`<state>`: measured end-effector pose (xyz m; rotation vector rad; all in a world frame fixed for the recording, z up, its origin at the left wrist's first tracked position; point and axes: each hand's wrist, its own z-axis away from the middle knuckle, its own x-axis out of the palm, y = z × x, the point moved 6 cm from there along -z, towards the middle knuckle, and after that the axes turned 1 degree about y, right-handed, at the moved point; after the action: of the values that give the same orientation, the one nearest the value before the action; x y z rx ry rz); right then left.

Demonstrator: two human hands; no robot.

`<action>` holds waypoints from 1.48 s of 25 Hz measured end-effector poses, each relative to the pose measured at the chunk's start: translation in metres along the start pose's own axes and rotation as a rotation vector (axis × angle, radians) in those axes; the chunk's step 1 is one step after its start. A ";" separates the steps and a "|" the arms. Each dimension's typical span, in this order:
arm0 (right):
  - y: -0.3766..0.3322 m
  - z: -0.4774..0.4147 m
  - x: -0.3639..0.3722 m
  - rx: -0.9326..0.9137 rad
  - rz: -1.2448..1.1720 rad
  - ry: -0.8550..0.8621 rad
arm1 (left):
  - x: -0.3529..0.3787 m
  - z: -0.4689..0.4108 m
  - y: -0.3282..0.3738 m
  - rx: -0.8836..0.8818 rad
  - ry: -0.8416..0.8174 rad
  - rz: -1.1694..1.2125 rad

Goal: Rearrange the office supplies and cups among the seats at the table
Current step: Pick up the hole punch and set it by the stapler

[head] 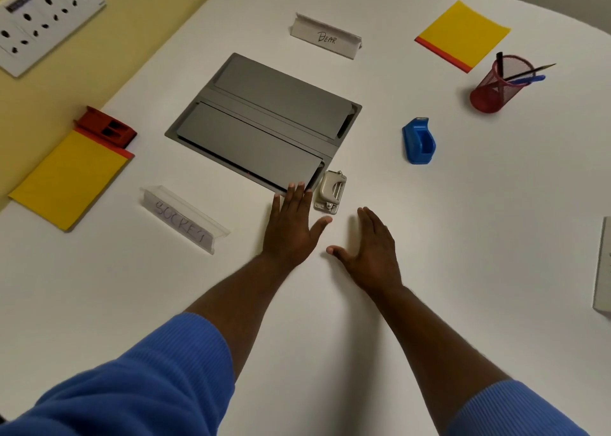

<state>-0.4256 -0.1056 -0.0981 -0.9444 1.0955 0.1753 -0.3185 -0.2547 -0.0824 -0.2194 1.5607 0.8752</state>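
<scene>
**Flat and empty on the tabletop [330,320]**

The left hand [292,224] lies flat, fingers [299,194] straight, holding nothing. The grey hole punch [330,191] sits just beside it. The right hand [372,247] lies flat too. A red pen cup [496,87] stands far right.

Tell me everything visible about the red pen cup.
The pen cup is a round red holder of wire mesh, seemingly metal, with a solid rim and base. It stands on its base on the white table, at the far right, just nearer than a yellow pad. A black pen, a pencil and a blue pen stick out of it, the last two leaning right. Outside, only the table touches it.
</scene>
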 end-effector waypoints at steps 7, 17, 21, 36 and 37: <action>0.010 -0.014 0.000 -0.064 -0.017 0.020 | 0.007 -0.043 0.015 -0.165 0.109 0.117; 0.005 -0.023 -0.009 -0.075 -0.062 0.010 | 0.010 -0.024 0.018 -0.085 0.067 0.216; -0.008 -0.031 -0.011 -0.172 0.009 -0.003 | 0.012 -0.008 0.023 0.085 0.051 0.179; -0.028 -0.020 -0.016 -0.209 0.045 -0.112 | -0.010 0.026 0.017 0.154 0.063 0.189; -0.032 -0.017 -0.019 -0.214 0.041 -0.110 | -0.015 0.029 0.017 0.157 0.072 0.190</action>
<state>-0.4288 -0.1311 -0.0665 -1.0904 1.0081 0.3801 -0.3034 -0.2294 -0.0598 0.0107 1.7294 0.8946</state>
